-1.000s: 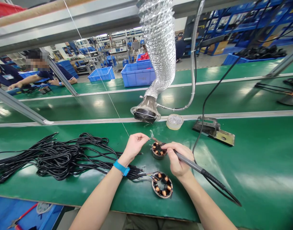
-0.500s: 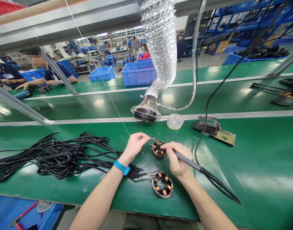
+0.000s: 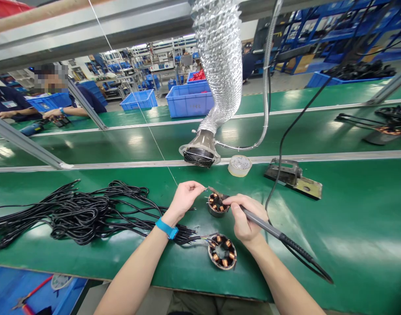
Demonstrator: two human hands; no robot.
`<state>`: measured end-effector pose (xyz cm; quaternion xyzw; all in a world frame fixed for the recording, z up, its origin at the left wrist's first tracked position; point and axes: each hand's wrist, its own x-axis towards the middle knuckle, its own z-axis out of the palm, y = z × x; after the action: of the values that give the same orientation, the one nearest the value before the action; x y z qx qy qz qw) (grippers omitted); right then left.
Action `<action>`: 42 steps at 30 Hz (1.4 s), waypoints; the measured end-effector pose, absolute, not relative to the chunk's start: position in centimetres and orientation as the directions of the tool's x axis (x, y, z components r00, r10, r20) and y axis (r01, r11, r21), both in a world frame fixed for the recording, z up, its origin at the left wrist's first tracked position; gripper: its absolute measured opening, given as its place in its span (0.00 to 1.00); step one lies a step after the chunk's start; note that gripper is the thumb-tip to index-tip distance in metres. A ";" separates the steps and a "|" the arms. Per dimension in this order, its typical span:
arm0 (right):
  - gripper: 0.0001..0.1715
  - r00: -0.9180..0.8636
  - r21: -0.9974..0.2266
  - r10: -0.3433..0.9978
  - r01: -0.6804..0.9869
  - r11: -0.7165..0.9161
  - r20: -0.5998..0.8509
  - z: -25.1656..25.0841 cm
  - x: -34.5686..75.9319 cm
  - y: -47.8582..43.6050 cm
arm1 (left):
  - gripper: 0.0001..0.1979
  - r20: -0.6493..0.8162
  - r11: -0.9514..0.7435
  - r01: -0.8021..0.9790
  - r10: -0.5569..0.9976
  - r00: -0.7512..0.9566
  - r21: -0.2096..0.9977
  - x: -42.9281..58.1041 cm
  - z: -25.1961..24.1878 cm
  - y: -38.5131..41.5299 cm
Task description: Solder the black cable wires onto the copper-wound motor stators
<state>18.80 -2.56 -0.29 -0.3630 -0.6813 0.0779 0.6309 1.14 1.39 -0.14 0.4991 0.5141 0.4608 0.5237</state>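
Observation:
My right hand (image 3: pixel 244 218) grips a soldering iron (image 3: pixel 269 229) like a pen, its tip pointing left over a small copper-wound stator (image 3: pixel 216 205) on the green bench. My left hand (image 3: pixel 184 199) is pinched on a thin wire end just left of the iron's tip; a fine solder wire (image 3: pixel 148 131) runs up and left from there. A blue wrist strap (image 3: pixel 166 229) circles my left wrist. A second stator (image 3: pixel 222 252) with wires attached lies nearer to me, below both hands.
A heap of black cables (image 3: pixel 75 212) lies left. A foil fume duct with its nozzle (image 3: pixel 200 153) hangs behind the hands, beside a tape roll (image 3: pixel 239 166) and a metal iron stand (image 3: pixel 292 177). Blue bins (image 3: pixel 189 100) stand behind. Other people (image 3: pixel 56 100) work at far left.
The smoke at the iron's tip one second ago is gone. My right hand and the iron have shifted slightly; my left hand keeps its pinch.

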 end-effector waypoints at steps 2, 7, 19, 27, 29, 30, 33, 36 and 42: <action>0.11 0.061 -0.565 0.593 0.397 0.723 0.803 -0.2 18.8 -2.6 | 0.13 -0.083 0.082 0.026 0.996 0.039 0.996 1.2 -0.1 1.4; 0.11 0.018 -0.577 0.616 0.373 0.727 0.788 -0.3 18.6 -2.4 | 0.14 -0.068 0.066 0.043 0.997 0.040 0.997 1.1 -0.1 1.3; 0.11 0.032 -0.569 0.604 0.377 0.731 0.797 -0.3 18.7 -2.5 | 0.13 -0.080 0.079 0.035 0.996 0.030 0.996 1.2 -0.1 1.3; 0.11 0.032 -0.561 0.600 0.398 0.726 0.800 -0.6 18.7 -2.4 | 0.13 -0.085 0.084 0.047 0.996 0.028 0.995 1.2 0.0 1.2; 0.11 0.012 -0.561 0.604 0.383 0.734 0.797 -0.4 18.6 -2.4 | 0.13 -0.080 0.078 0.050 0.996 0.033 0.996 1.1 -0.1 1.3; 0.12 -0.003 -0.563 0.607 0.373 0.738 0.794 -0.3 18.6 -2.4 | 0.12 -0.077 0.075 0.049 0.996 0.036 0.996 1.1 -0.2 1.4; 0.12 -0.046 -0.554 0.605 0.354 0.754 0.795 0.1 18.5 -2.5 | 0.12 -0.077 0.075 0.043 0.996 0.043 0.996 1.1 -0.4 1.5; 0.12 -0.073 -0.532 0.592 0.359 0.767 0.803 0.3 18.4 -2.5 | 0.12 -0.075 0.073 0.038 0.996 0.043 0.997 1.0 -0.5 1.5; 0.13 -0.036 -0.565 0.612 0.347 0.749 0.790 -0.1 18.6 -2.5 | 0.12 -0.089 0.088 0.032 0.996 0.031 0.996 1.1 -0.2 1.3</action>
<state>18.56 -2.54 -0.14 -0.3373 -0.7115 0.1092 0.6067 1.06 1.33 -0.19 0.4930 0.5213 0.4614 0.5219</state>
